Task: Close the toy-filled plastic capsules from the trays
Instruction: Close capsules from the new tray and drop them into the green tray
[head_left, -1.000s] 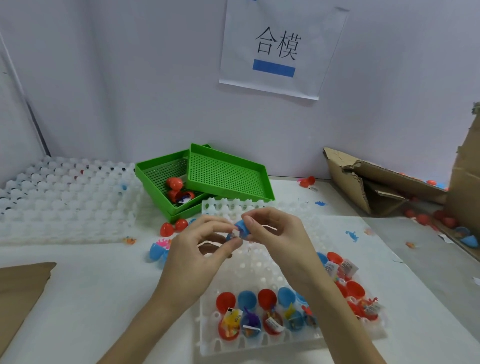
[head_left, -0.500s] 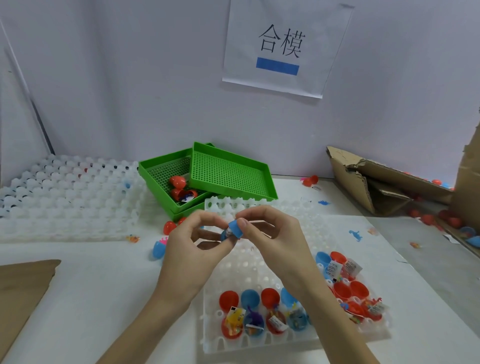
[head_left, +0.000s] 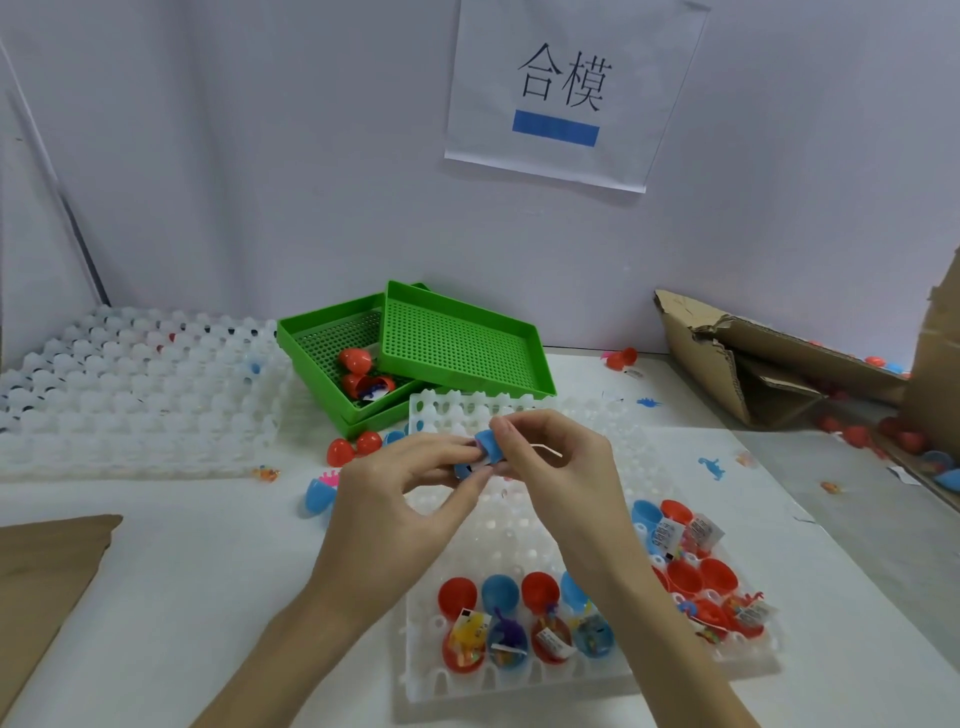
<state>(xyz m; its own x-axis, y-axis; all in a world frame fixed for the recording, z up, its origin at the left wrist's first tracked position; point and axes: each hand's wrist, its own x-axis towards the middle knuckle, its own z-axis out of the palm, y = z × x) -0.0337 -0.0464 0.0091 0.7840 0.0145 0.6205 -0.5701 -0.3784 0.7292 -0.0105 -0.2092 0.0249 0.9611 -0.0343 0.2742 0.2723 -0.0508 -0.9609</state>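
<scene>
Place: a toy-packing workbench.
Evidence: white trays (head_left: 135, 395) lying about, green bins (head_left: 457, 343) stacking, a sign (head_left: 566, 93) hanging on the wall, torn cardboard (head_left: 753, 358) sitting nearby.

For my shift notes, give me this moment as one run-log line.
step: closing blue capsule | left hand: pinches lower half | right hand: pinches upper half | white tray: open filled capsules waiting

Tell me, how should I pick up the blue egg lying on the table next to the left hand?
Pinch the blue egg across its rounded shell, coming from above. It lies tipped over on the table with its top bare, though the left hand crowds its right side.
</scene>
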